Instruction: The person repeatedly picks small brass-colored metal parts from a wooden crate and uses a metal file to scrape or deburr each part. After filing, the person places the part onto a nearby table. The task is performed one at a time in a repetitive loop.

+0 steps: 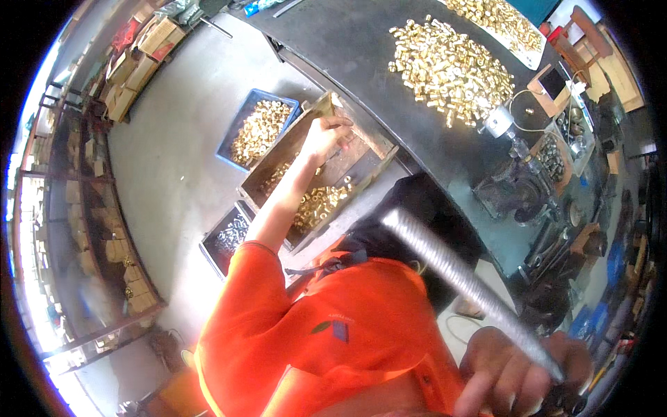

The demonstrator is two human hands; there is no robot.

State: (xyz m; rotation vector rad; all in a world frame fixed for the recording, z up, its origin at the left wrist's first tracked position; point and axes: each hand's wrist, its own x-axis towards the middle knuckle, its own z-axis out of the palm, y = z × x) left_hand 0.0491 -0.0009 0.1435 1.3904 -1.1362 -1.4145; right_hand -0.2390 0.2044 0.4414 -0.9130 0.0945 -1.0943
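Observation:
My left hand (326, 141) is over the far end of a wooden drawer-like box (375, 161), fingers bent and drawn together. Anything small between them cannot be made out. Brass fittings (321, 207) lie in the box's compartments below and beside my left forearm. Very close at the lower right, my right hand (517, 375) is curled around the lower end of a ribbed metal rod (462, 274). The rod slants up and left in front of my orange shirt. A press-like metal device (517, 187) stands on the dark workbench.
On the workbench (333, 42) lie a big pile of brass fittings (451, 69) and a white tray (533, 57) of more. Beside the box, a blue crate (221, 149) of fittings and a dark bin (208, 244) of silvery parts stand. Shelves (90, 177) line the left.

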